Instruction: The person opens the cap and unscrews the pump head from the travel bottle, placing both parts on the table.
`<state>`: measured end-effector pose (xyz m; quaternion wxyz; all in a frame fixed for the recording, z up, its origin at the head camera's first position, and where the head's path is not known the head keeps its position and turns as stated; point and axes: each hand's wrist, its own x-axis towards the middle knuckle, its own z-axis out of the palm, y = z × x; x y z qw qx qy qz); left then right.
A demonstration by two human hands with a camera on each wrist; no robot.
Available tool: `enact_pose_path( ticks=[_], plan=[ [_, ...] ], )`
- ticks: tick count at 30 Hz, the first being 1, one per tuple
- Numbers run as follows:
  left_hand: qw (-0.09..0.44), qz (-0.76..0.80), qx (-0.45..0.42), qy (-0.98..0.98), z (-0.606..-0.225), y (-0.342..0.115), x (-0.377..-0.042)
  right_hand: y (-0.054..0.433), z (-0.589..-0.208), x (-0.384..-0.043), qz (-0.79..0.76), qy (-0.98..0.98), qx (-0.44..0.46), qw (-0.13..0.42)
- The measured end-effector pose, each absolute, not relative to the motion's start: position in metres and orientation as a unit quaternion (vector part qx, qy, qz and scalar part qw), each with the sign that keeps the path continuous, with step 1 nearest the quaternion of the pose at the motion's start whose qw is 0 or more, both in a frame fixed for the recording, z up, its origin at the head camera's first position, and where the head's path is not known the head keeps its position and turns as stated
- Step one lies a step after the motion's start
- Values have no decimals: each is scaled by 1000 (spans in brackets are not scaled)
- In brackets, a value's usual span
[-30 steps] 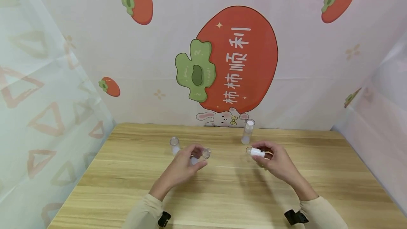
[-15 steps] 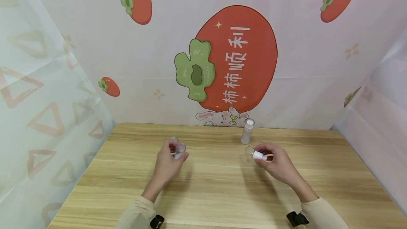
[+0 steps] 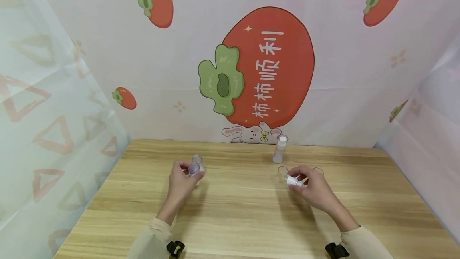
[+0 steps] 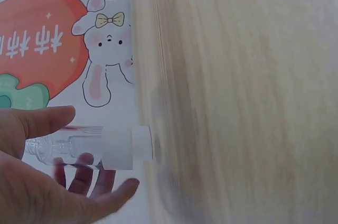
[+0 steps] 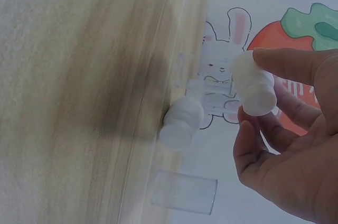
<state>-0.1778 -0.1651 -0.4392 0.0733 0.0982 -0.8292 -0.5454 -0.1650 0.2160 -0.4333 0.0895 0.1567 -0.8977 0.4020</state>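
Pose, left to right: the left hand (image 3: 181, 181) is being held low at the left of the counter (image 3: 230, 219), its thumb and fingers being spread about a small clear bottle (image 3: 194, 169); whether this is being gripped or only ringed cannot be told. The right hand (image 3: 314, 185) is being held palm inward, a stepped white piece (image 3: 294, 181) being pinched, tilted, between thumb and fingertips above the counter.

Against the frame half a second ago: the clear bottle is being observed farther left, in front of a second bottle (image 3: 197, 159); the white piece is being held slightly nearer the wearer. The capped bottle (image 3: 278, 156) at the rear is being found unmoved.

Materials: smooth transparent walls with white lower parts are being shown by the left bottles. A matte, rounded surface is being presented by the white piece; another white part (image 5: 182, 123) is being seen past it. Thin-walled, cylindrical clear plastic is being noted in the right-hand cover (image 5: 185, 192). Pale streaked wood grain is being displayed by the counter.
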Motion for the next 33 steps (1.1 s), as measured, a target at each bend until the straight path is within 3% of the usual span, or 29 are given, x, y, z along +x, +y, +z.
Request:
enact_pose_path(
  ticks=[33],
  plan=[
    [111,-475,105,-867,-451,-164,-184,203,-446,-166,181,-966,143,118]
  ],
)
